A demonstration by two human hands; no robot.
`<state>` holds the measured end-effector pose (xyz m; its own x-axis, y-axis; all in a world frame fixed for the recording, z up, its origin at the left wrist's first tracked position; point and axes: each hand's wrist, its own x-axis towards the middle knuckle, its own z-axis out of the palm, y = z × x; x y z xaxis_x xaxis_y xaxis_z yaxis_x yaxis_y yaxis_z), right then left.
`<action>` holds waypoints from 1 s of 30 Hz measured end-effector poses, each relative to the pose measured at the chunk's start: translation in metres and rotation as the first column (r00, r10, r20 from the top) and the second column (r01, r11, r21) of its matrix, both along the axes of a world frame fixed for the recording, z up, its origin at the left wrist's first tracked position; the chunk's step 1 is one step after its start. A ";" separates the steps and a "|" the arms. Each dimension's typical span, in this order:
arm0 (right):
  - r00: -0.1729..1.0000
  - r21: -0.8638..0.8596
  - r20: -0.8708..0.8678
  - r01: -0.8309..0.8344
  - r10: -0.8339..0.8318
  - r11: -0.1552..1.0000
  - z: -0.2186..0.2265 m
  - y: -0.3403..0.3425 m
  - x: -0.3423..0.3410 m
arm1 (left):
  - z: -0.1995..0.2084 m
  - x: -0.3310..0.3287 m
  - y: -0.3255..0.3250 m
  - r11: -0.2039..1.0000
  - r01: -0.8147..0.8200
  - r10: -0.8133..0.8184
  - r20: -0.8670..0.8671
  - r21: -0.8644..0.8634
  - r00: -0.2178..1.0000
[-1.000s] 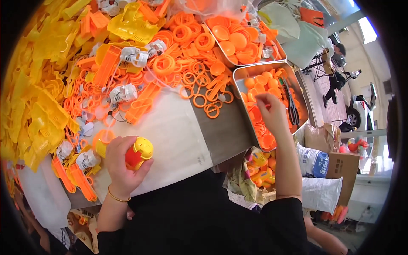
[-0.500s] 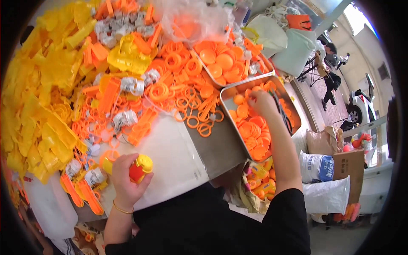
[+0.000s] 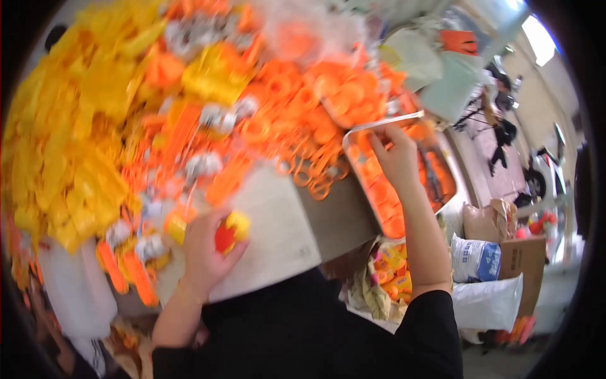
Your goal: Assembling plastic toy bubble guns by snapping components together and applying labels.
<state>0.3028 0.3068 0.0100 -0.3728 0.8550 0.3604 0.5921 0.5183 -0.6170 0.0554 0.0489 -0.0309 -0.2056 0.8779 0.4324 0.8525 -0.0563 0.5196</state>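
Note:
My left hand [image 3: 209, 252] is closed around a yellow and red plastic toy part [image 3: 237, 224], held low over the pale work surface [image 3: 274, 234]. Over to the right, my right hand [image 3: 399, 158] reaches into a metal tray [image 3: 410, 117] of orange plastic pieces. Its fingers are pinched together near the tray's far end, and blur hides what is between them. Round orange discs [image 3: 382, 196] fill the tray's left side under that hand. A dark long tool [image 3: 433, 174] lies along its right side.
Yellow plastic parts [image 3: 69, 139] are heaped high at the left. Orange rings [image 3: 309, 167] and strips spread across the middle. Behind stands another tray with orange discs [image 3: 344, 95]. A bag of orange and yellow pieces [image 3: 392, 271] sits below the table edge, near white sacks [image 3: 486, 303] and a cardboard box [image 3: 522, 265].
The whole view has shifted and blurred as the head turned. My right hand stays in the tray, its fingers now nearer the far rim. My left hand still holds the toy part.

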 end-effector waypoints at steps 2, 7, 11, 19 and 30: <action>0.919 -0.113 -0.217 -0.359 0.330 0.927 0.014 -0.076 -0.061 | 0.009 0.007 0.000 1.000 0.005 -0.005 0.046 -0.016 0.999; 0.704 -0.191 -0.531 -0.641 0.472 0.743 -0.052 -0.132 -0.090 | 0.008 0.009 0.007 1.000 0.025 -0.025 0.113 0.004 0.993; 0.669 -0.228 -0.361 -0.739 0.650 0.634 -0.034 -0.124 -0.073 | 0.006 0.006 -0.001 0.992 0.111 -0.114 0.036 0.067 0.993; 0.558 -0.512 -0.688 -0.826 0.465 0.235 -0.037 -0.142 -0.144 | 0.002 0.010 -0.004 0.984 0.100 -0.105 0.031 0.148 0.994; 0.842 -0.910 -0.318 -0.400 0.436 0.108 -0.016 -0.114 -0.108 | -0.003 -0.014 -0.039 0.938 0.346 -0.336 -0.225 0.006 0.915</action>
<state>0.1943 0.1924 -0.0058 -0.7865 0.2524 -0.5636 0.5144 -0.2373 -0.8241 0.0411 0.0099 -0.0338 0.2058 0.8569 0.4726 0.8689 -0.3822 0.3146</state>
